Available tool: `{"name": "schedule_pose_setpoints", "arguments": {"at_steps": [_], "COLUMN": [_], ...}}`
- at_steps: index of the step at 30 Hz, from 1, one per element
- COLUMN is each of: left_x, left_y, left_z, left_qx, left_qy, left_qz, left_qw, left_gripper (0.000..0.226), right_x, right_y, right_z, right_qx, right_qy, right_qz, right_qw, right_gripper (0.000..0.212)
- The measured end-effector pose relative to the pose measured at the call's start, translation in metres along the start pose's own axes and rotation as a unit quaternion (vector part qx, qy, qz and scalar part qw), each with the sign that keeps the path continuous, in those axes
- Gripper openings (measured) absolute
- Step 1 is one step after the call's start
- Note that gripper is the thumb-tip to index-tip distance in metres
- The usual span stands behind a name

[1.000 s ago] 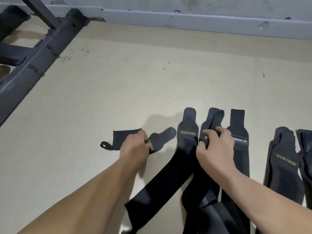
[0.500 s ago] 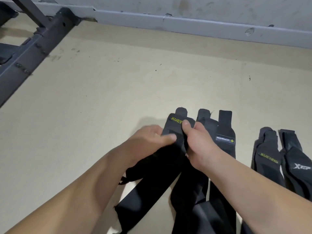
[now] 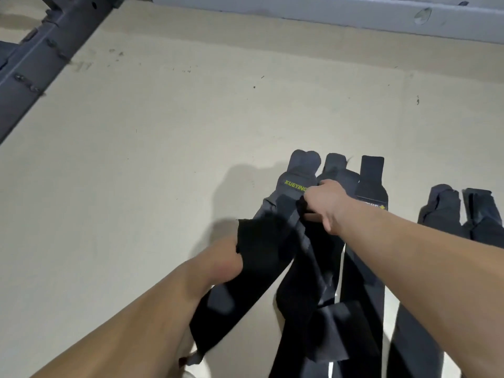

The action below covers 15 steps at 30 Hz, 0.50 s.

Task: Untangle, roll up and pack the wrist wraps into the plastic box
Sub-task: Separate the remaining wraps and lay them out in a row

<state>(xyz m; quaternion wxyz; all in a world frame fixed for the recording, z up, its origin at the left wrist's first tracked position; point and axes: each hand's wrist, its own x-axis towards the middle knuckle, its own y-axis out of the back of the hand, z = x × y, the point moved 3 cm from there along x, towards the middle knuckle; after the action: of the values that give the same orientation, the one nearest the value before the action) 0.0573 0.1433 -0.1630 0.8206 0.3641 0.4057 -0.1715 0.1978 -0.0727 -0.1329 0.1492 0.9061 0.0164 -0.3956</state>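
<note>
Floor (image 3: 163, 126): beige, scuffed, carrying all the items below.
Wrist wraps, main group: three dark wraps side by side at centre, narrow ends pointing away from the person, long tails running toward the lower edge and crossing one another there.
XUEYING wrap (image 3: 296, 184): leftmost of the three, yellow lettering across it, partly covered by the right hand.
Second wrap (image 3: 336, 166): just beside the first, touching it, its middle hidden under the right hand.
Third wrap (image 3: 372, 181): flat and square-ended, with a small label just past the right wrist.
Pair of wraps (image 3: 444, 205): two more, lying apart from the group at the right edge, next to each other.
Black strap (image 3: 261, 249): a loose, cut-edged end lifted off the floor and draped over the left hand.
Left hand (image 3: 221, 266): low and left of the group, under the black strap; fingers hidden, so I cannot tell whether they grip it.
Right hand (image 3: 324, 203): knuckles up, fingers curled down and clamped on a fold of dark cloth (image 3: 301, 207) where the first two wraps meet; which wrap it belongs to is unclear.
Hands, relation: apart, the right farther forward.
Metal frame (image 3: 41, 58): dark bolted beam, upper left corner.
Wall base (image 3: 327, 12): pale grey strip along the top.
</note>
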Motion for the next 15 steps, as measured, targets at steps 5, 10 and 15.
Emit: {"name": "schedule_pose_setpoints", "arguments": {"at_steps": [5,10,15], "left_x": [-0.016,-0.031,-0.039], "left_y": [0.001,0.007,0.0], "left_z": [0.015,0.024,0.018], "left_qx": [-0.088,0.044,0.419], "left_qy": [-0.156,-0.181,-0.238], "left_qz": [0.018,0.176,0.195], "left_qw": [0.984,0.967,0.854], "left_gripper": [0.04,0.04,0.108], "right_x": [-0.016,-0.041,-0.04], "right_y": [0.017,0.008,-0.008], "right_z": [0.009,0.032,0.046], "right_qx": [-0.097,-0.493,-0.578], "right_qy": [0.126,0.29,0.217], "right_qz": [0.062,-0.038,-0.091], "right_qw": [0.985,0.819,0.781], "right_gripper": [0.025,0.059,0.054]}}
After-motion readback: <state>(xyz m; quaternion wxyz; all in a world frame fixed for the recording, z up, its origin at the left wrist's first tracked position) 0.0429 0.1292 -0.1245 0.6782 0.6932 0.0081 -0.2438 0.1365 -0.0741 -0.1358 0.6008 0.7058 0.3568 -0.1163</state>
